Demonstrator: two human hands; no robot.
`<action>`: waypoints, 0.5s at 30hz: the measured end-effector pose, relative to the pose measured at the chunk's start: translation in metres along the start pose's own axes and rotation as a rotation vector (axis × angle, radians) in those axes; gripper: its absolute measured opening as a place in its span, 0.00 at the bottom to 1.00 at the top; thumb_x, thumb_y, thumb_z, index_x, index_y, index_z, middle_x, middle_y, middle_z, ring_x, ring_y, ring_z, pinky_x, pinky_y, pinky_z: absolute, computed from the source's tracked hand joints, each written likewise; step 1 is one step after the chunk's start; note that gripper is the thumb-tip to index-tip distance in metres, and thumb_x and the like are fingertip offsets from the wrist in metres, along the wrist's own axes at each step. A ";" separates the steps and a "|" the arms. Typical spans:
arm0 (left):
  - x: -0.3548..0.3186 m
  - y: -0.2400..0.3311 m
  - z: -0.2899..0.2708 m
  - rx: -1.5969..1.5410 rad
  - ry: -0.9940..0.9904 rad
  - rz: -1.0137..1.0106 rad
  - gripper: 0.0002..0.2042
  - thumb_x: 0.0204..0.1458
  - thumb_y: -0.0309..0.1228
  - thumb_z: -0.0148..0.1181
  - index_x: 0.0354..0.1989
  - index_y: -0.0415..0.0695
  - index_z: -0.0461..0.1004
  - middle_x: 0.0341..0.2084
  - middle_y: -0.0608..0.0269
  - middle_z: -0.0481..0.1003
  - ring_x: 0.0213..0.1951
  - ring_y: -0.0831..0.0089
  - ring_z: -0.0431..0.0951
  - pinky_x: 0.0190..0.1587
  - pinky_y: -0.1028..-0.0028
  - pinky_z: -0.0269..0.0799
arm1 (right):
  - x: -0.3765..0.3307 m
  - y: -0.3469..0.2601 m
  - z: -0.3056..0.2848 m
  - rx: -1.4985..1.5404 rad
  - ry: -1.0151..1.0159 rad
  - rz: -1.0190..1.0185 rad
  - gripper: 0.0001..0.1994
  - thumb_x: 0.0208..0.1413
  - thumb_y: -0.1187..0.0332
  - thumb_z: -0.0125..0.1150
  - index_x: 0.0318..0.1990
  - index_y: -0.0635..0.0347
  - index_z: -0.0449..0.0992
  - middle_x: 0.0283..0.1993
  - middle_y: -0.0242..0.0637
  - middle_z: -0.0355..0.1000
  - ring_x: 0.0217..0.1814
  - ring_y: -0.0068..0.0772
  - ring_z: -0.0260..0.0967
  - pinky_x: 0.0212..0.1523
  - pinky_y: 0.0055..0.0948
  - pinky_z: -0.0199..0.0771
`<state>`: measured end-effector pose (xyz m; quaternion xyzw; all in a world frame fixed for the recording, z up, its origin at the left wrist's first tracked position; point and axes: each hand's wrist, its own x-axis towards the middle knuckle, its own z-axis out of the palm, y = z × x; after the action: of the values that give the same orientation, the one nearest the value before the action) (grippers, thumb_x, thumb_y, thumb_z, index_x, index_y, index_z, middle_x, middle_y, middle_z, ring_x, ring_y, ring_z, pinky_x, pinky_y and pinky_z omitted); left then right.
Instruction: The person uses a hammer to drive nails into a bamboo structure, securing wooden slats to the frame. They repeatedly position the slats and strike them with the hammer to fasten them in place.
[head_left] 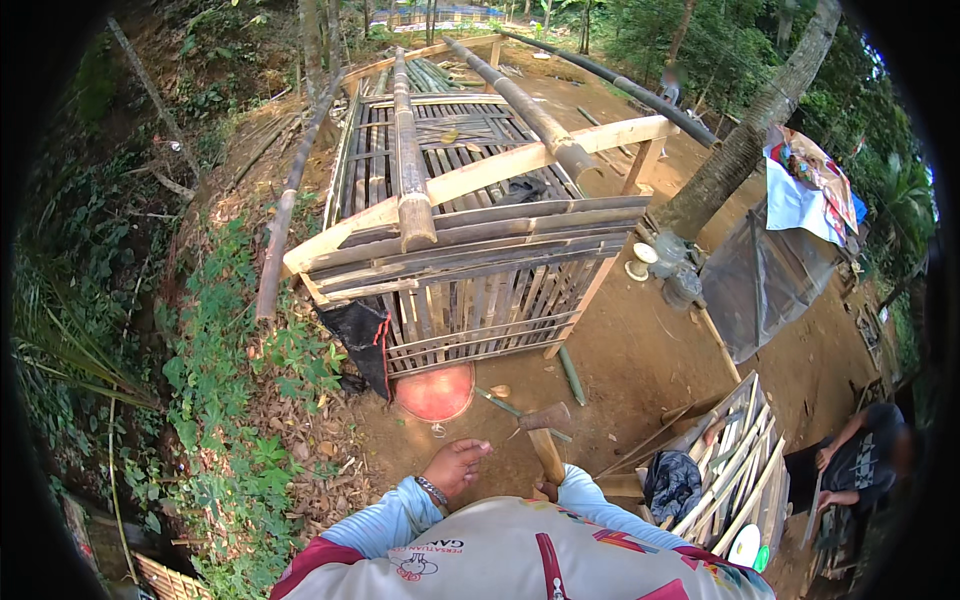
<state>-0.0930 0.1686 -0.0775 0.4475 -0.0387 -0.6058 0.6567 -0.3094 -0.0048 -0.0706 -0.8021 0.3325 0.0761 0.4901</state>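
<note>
My right hand, partly hidden by its sleeve, is wrapped round the pale wooden handle of a hammer. The hammer's rusty brown head points up and away from me. To its left, my left hand is raised in front of my chest, with a bracelet at the wrist. Its fingers are drawn together in a pinch; whatever is between them is too small to make out. Beyond both hands stands a slatted bamboo frame with timber beams and long bamboo poles across its top.
A red round basin lies at the frame's foot beside black sheeting. Split bamboo strips are heaped at right, near a co-worker holding a long thin piece. A tree trunk leans behind. Plants cover the left slope.
</note>
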 end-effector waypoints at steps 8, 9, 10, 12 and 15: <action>-0.010 0.013 -0.016 0.377 -0.060 0.176 0.16 0.66 0.41 0.48 0.35 0.41 0.74 0.16 0.77 0.61 0.18 0.85 0.57 0.21 0.79 0.54 | 0.025 -0.139 0.025 0.135 0.047 -0.219 0.12 0.57 0.60 0.65 0.42 0.58 0.77 0.33 0.38 0.76 0.35 0.30 0.70 0.42 0.32 0.71; -0.015 0.019 -0.017 0.426 -0.043 0.225 0.17 0.66 0.42 0.48 0.34 0.41 0.74 0.17 0.76 0.62 0.18 0.85 0.58 0.21 0.80 0.55 | 0.035 -0.131 0.032 0.164 0.022 -0.212 0.13 0.56 0.59 0.65 0.43 0.58 0.78 0.32 0.39 0.75 0.35 0.32 0.71 0.42 0.33 0.71; -0.020 0.024 -0.021 0.472 -0.038 0.293 0.17 0.66 0.42 0.47 0.34 0.41 0.74 0.17 0.76 0.63 0.18 0.85 0.58 0.21 0.80 0.55 | 0.036 -0.139 0.034 0.134 0.001 -0.228 0.13 0.56 0.59 0.65 0.43 0.57 0.78 0.32 0.39 0.75 0.36 0.32 0.71 0.42 0.33 0.71; -0.029 0.031 -0.034 0.566 -0.024 0.430 0.18 0.66 0.42 0.47 0.33 0.41 0.74 0.19 0.76 0.66 0.19 0.85 0.59 0.22 0.80 0.57 | 0.036 -0.159 0.039 0.074 -0.042 -0.262 0.14 0.56 0.59 0.65 0.43 0.57 0.78 0.32 0.39 0.75 0.36 0.33 0.72 0.42 0.33 0.72; -0.034 0.025 -0.061 0.521 -0.045 0.370 0.17 0.66 0.42 0.46 0.35 0.40 0.74 0.21 0.75 0.68 0.19 0.85 0.59 0.22 0.80 0.58 | 0.050 -0.160 0.058 0.087 -0.106 -0.376 0.15 0.55 0.56 0.66 0.43 0.57 0.78 0.33 0.41 0.76 0.36 0.37 0.74 0.41 0.34 0.72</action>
<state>-0.0461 0.2262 -0.0814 0.5724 -0.2878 -0.4556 0.6180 -0.1617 0.0686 -0.0049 -0.8231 0.1535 0.0109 0.5466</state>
